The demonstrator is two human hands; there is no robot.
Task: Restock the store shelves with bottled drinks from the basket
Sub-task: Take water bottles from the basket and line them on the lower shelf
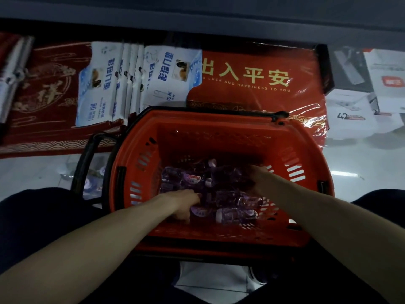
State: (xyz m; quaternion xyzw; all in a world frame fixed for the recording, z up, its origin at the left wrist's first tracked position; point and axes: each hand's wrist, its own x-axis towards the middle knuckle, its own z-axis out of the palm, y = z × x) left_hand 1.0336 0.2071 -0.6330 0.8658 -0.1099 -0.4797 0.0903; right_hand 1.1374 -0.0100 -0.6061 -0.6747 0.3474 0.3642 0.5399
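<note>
Since both forearms reach down from a crouch into the basket (197, 137), the step in hand is, I judge, picking up drinks to carry to a shelf. Closest in, the left hand (183, 205) has its fingers curled over the end of the nearest bottle (201, 212), which lies on its side along the near wall; that reads as a grip. A little farther in, the right hand (255, 177) lies on top of the pile of bottles (192, 178). The dim, blurred view does not show whether its fingers close round one or merely rest there.

All the bottles lie flat and crowded on the basket's bottom, touching one another. A clean lift means taking each by its body or neck and raising it straight up, clear of its neighbours and of the slotted wall. One bottle per hand seems the safe load.

The basket stands on the glossy tiled floor (361, 163), with its black handle (87, 163) folded out to the left, clear of the arms. Beyond it lie red doormats (252, 84) and white packets (171, 73), with white boxes (350, 110) to the right. A grey shelf edge (197, 23) runs across the top. No drinks show there, so which spot to fill cannot be told.
</note>
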